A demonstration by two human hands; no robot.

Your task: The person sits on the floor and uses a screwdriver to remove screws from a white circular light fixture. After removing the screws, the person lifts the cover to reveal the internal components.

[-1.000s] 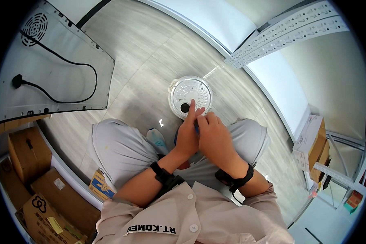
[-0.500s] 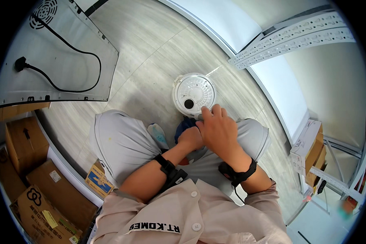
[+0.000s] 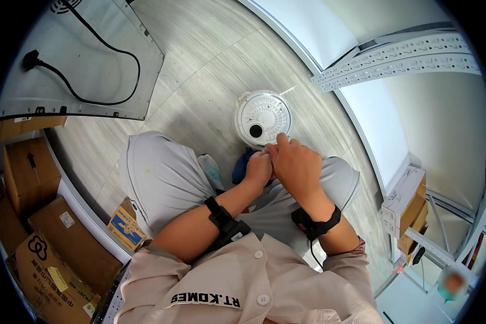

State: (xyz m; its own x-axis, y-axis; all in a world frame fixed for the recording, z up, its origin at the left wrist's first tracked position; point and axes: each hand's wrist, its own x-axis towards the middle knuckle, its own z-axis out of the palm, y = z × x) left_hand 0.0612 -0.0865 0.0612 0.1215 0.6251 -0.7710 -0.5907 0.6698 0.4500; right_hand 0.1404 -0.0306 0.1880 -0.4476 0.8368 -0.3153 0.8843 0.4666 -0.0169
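Observation:
A round white appliance (image 3: pixel 267 110) stands on the floor in front of me. Rings of slots cover its upward face, and a black disc sits near its close edge. At that edge my left hand (image 3: pixel 259 169) is closed, its fingers mostly turned out of sight. Beside it my right hand (image 3: pixel 298 164) is bent, thumb and forefinger pinched together against the left hand's fingertips. Whatever the two hands grip is hidden between them. Dark blue fabric (image 3: pixel 242 166) shows below the appliance, next to my left hand; its kind is unclear.
A metal cabinet (image 3: pixel 113 81) with a black power cord (image 3: pixel 139 67) stands at the far left. Cardboard boxes (image 3: pixel 73 237) fill a shelf at the left. White perforated shelving (image 3: pixel 394 59) and a carton (image 3: pixel 405 200) line the right. My knees flank the appliance.
The whole view has shifted slightly. My left hand has come up closer to the appliance's edge, and both hands now meet more tightly there. The appliance looks unmoved on the floor.

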